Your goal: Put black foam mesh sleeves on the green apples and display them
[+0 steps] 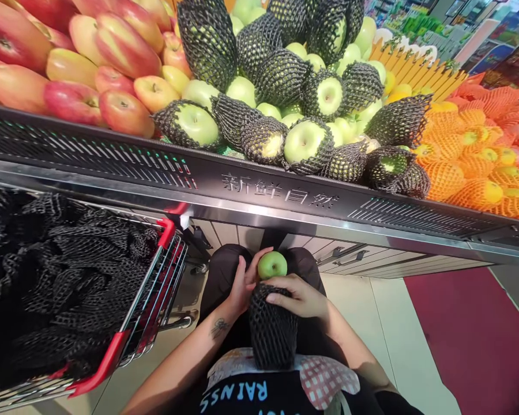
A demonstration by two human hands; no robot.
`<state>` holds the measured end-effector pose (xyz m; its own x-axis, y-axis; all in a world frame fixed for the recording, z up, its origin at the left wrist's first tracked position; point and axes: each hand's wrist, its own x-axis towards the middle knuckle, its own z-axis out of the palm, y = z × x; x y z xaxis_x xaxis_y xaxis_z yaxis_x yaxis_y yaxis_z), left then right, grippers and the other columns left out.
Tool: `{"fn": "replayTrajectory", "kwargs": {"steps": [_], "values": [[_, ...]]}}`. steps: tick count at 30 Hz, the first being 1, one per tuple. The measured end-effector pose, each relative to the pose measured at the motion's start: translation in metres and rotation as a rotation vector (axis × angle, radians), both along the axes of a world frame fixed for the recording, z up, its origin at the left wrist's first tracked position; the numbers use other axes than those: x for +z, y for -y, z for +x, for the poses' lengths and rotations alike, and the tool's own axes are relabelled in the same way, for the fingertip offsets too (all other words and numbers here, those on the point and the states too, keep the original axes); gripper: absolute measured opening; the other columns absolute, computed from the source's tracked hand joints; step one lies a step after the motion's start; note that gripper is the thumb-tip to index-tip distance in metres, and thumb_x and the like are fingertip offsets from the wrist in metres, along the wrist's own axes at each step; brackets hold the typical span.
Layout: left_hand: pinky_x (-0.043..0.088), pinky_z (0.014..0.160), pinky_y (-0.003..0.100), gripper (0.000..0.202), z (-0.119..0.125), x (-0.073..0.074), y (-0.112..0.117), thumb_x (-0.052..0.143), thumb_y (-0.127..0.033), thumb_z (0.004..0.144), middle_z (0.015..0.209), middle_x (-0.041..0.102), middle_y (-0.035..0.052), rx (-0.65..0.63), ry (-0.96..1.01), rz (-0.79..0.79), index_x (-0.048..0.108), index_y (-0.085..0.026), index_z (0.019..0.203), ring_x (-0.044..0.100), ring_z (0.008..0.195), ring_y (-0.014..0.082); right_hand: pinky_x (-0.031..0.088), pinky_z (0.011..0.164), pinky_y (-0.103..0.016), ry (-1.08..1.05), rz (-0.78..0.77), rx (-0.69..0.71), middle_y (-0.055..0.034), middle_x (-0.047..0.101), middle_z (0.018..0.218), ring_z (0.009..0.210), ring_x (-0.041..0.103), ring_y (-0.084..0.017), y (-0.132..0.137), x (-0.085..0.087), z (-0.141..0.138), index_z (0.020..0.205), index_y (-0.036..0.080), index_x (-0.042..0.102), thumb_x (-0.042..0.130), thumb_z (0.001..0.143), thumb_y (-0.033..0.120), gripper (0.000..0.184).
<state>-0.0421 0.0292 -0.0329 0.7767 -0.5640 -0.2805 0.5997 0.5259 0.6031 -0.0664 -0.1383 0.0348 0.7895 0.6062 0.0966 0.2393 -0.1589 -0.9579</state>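
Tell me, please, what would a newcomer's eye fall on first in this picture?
Probably the fruit shelf across the top: red apples at left, green apples in black net sleeves in the middle, orange-netted fruit at right. Below centre, the left hand and right hand hold a green apple poking out of a black sleeve. At left stands a cart heaped with black netting.

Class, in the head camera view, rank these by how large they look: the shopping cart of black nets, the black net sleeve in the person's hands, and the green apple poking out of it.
1. shopping cart, largest by far.
2. black net sleeve.
3. green apple, smallest; partly hidden.
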Motion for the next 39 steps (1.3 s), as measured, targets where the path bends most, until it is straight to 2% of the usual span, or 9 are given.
{"fn": "replayTrajectory", "kwargs": {"steps": [4,7,11,14,18,24,30,35,39], "values": [[0.033,0.114,0.046,0.092,0.001,-0.005,0.005,0.026,-0.086,0.085,0.13,0.063,0.0125,-0.002,0.03,-0.057,0.048,-0.018,0.143,0.054,0.125,0.0334,0.047,0.102,-0.03,0.158,-0.226,0.032,-0.0096,0.065,0.136,0.123,0.063,-0.021,-0.014,0.0,0.0,0.096,0.019,0.07,0.059,0.097,0.033,0.018],[0.028,0.118,0.043,0.088,-0.001,-0.004,0.002,0.035,-0.084,0.085,0.134,0.06,0.0117,0.018,0.125,-0.083,0.049,-0.019,0.142,0.05,0.129,0.0327,0.054,0.085,-0.029,0.283,-0.241,-0.191,-0.008,0.074,0.112,0.1,0.071,-0.02,-0.017,-0.005,-0.002,0.085,0.02,0.068,0.069,0.09,0.04,0.02],[0.032,0.114,0.036,0.073,-0.003,-0.005,-0.006,0.067,-0.062,0.082,0.14,0.056,0.0064,-0.038,0.337,-0.029,0.047,-0.027,0.144,0.048,0.132,0.0288,0.052,0.073,-0.03,0.293,-0.09,-0.628,-0.0037,0.067,0.086,0.081,0.065,-0.018,-0.012,-0.008,-0.001,0.082,0.023,0.068,0.081,0.079,0.037,0.019],[0.035,0.111,0.034,0.073,-0.004,-0.01,-0.007,0.082,-0.044,0.074,0.142,0.054,0.0023,-0.106,0.467,0.093,0.051,-0.035,0.14,0.049,0.132,0.0266,0.048,0.071,-0.031,0.158,-0.009,-0.749,-0.0017,0.065,0.079,0.075,0.062,-0.018,-0.005,-0.008,0.006,0.077,0.024,0.071,0.084,0.074,0.037,0.019],[0.042,0.106,0.036,0.064,-0.009,-0.013,-0.005,0.085,-0.036,0.073,0.131,0.063,0.0018,-0.115,0.445,0.236,0.059,-0.034,0.131,0.056,0.121,0.0243,0.04,0.065,-0.031,-0.107,0.104,-0.766,0.0006,0.063,0.067,0.065,0.055,-0.015,0.002,-0.015,0.018,0.066,0.022,0.072,0.085,0.071,0.037,0.02],[0.045,0.105,0.042,0.068,-0.021,-0.014,-0.009,0.091,-0.041,0.061,0.12,0.07,0.0054,-0.046,0.164,0.167,0.067,-0.026,0.123,0.06,0.115,0.0292,0.034,0.057,-0.028,-0.4,0.254,-0.689,0.0018,0.06,0.059,0.056,0.048,-0.011,0.005,-0.04,0.029,0.058,0.018,0.069,0.087,0.064,0.042,0.031],[0.047,0.106,0.048,0.053,-0.019,-0.011,-0.009,0.086,-0.058,0.061,0.102,0.076,0.0081,0.049,-0.142,0.006,0.076,-0.019,0.096,0.063,0.117,0.0339,0.034,0.053,-0.021,-0.693,0.431,-0.533,0.0046,0.062,0.062,0.053,0.049,-0.007,0.012,-0.058,0.02,0.081,0.018,0.067,0.086,0.064,0.053,0.043],[0.048,0.106,0.049,0.049,-0.02,-0.003,-0.007,0.084,-0.063,0.061,0.089,0.077,0.0074,-0.007,-0.225,-0.039,0.076,-0.019,0.081,0.065,0.114,0.0338,0.046,0.059,-0.024,-0.845,0.524,-0.379,0.0016,0.07,0.069,0.057,0.061,-0.012,0.019,-0.072,0.006,0.102,0.019,0.065,0.097,0.041,0.046,0.074],[0.048,0.105,0.049,0.058,-0.019,-0.001,-0.004,0.08,-0.07,0.061,0.092,0.077,0.0098,0.01,-0.114,0.079,0.076,-0.017,0.084,0.065,0.113,0.0344,0.044,0.059,-0.021,-0.769,0.611,-0.477,0.0062,0.065,0.068,0.056,0.055,-0.009,0.015,-0.079,-0.001,0.099,0.022,0.065,0.096,0.049,0.043,0.062]]}}
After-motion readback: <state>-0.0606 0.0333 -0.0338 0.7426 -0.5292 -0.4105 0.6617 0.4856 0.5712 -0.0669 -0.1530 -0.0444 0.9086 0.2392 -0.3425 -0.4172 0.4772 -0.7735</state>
